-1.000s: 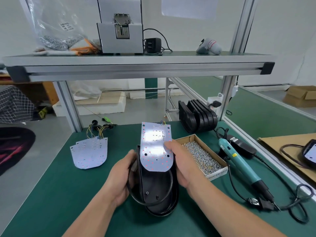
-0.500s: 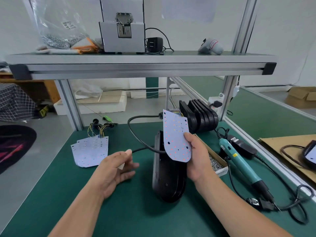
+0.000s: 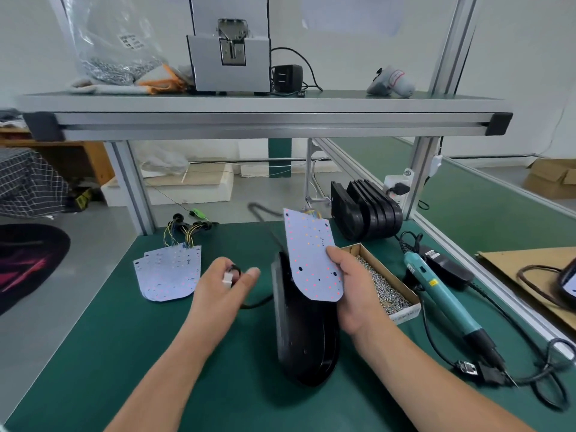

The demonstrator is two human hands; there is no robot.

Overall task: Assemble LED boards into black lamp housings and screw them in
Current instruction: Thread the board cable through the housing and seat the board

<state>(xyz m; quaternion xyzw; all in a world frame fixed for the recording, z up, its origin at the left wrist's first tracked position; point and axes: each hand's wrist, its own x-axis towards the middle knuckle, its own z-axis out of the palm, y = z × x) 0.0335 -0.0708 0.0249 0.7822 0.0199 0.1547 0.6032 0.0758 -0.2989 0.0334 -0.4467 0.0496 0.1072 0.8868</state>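
My right hand (image 3: pixel 355 294) pinches the LED board (image 3: pixel 311 257) above the black housing (image 3: pixel 304 322) while my left grip (image 3: pixel 224 286) nips the white connector (image 3: pixel 227 278); tugging that cable (image 3: pixel 258 302) could topple the housing.

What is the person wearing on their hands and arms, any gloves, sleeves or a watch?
Nothing shows. The left hand and right hand are bare, without gloves, and no ring is visible. Both forearms are uncovered all the way to the bottom edge of the picture: no sleeves, no watch, no wristband or strap on either wrist.
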